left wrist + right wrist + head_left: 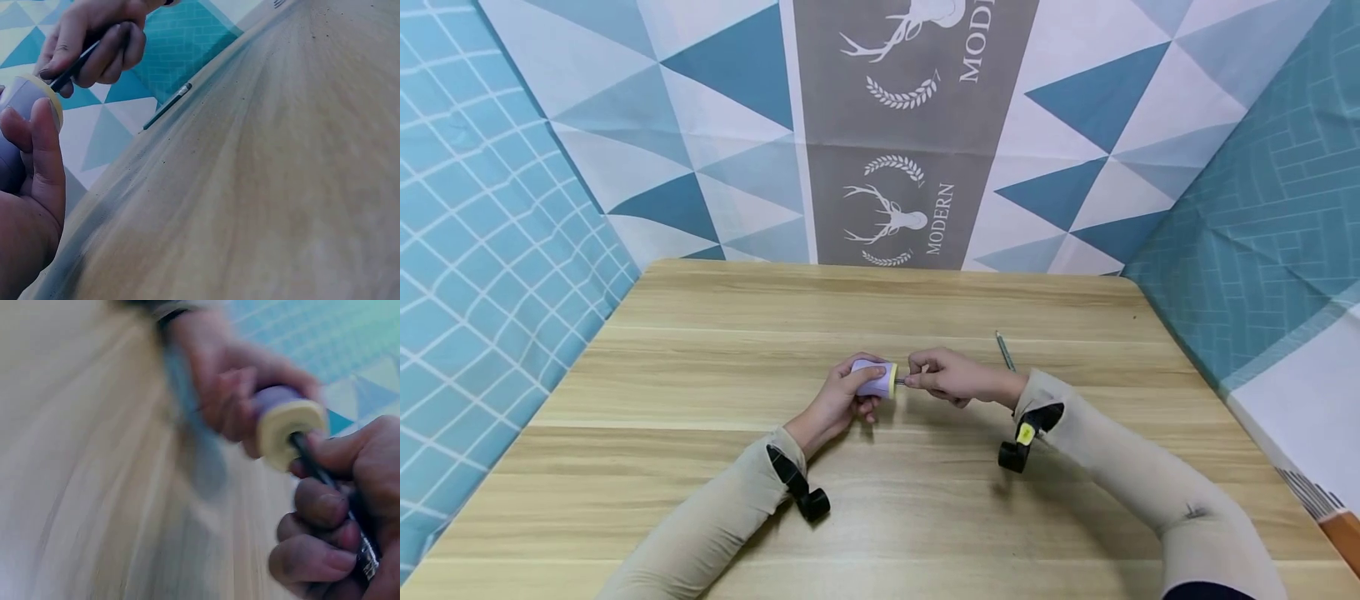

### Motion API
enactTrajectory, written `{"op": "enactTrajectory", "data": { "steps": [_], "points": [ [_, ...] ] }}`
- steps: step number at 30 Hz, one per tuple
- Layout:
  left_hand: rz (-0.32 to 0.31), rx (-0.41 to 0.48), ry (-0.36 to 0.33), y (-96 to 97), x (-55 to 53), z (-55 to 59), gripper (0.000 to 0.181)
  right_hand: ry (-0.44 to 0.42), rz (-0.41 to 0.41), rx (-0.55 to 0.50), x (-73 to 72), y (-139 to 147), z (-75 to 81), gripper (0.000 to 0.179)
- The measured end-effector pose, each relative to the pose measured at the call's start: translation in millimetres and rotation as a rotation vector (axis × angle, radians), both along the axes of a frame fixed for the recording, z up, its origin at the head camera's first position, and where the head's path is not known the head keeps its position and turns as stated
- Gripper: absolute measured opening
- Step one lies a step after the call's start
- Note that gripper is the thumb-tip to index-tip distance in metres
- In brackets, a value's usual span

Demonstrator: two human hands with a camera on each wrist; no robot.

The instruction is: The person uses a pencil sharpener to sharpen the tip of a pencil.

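My left hand grips a small lilac pencil sharpener with a yellow end, held above the middle of the table. That yellow end faces right and has a round hole, visible in the right wrist view. A dark pencil sits with its tip in the hole. Thumb and curled fingers of my right hand pinch the pencil close to the sharpener, and its back part runs under the palm. In the left wrist view, the sharpener is partly cut off at the frame edge.
A second pencil, dark green, lies on the wooden table just beyond my right wrist. Patterned cloth hangs behind the table's far edge and along both sides. Each sleeve carries a strapped-on black camera.
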State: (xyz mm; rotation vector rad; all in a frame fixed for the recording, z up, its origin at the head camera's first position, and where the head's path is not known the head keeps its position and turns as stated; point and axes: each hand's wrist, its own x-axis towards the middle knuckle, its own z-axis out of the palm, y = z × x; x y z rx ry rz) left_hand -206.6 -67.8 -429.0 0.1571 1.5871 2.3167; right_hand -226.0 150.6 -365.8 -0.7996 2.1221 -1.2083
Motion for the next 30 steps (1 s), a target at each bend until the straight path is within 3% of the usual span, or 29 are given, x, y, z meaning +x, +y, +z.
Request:
{"op": "enactTrajectory", "data": {
  "steps": [2, 8, 11, 13, 16, 19, 22, 26, 30],
  "points": [
    [0.002, 0.006, -0.007, -0.2, -0.3, -0.4, 0.01, -0.187, -0.034, -0.007, -3.9, 0.3, 1.9, 0.026],
    [0.006, 0.023, 0.018, 0.1, -0.5, -1.9, 0.01, -0.587, -0.042, -0.109, -11.4, 3.9, -1.7, 0.02],
    [-0.005, 0.023, 0.034, 0.5, -0.5, -2.2, 0.011, -0.709, -0.034, -0.162, -13.1, 7.2, -6.2, 0.021],
    [-0.013, 0.019, 0.037, 0.8, -0.9, -2.1, 0.012, -0.697, -0.018, -0.161, -14.0, 8.5, -8.1, 0.021],
    [-0.013, 0.011, 0.033, 0.4, -1.7, -1.7, 0.012, -0.527, 0.013, -0.086, -15.2, 7.9, -7.4, 0.027],
    [-0.001, 0.009, 0.034, -0.3, -2.0, -1.3, 0.011, -0.244, 0.022, 0.04, -13.3, 7.3, -2.0, 0.035],
    [0.004, 0.012, 0.041, -0.5, -1.6, -0.8, 0.011, 0.054, 0.001, 0.125, -5.8, 10.5, 4.8, 0.031],
    [0.01, 0.016, 0.041, -0.6, -1.1, -1.0, 0.011, 0.522, 0.017, 0.16, 9.2, 15.4, 5.3, 0.023],
    [0.017, 0.014, 0.027, 0.5, -0.8, -1.9, 0.011, 1.109, 0.094, 0.18, 17.8, 15.0, -6.1, 0.024]
  ]
}}
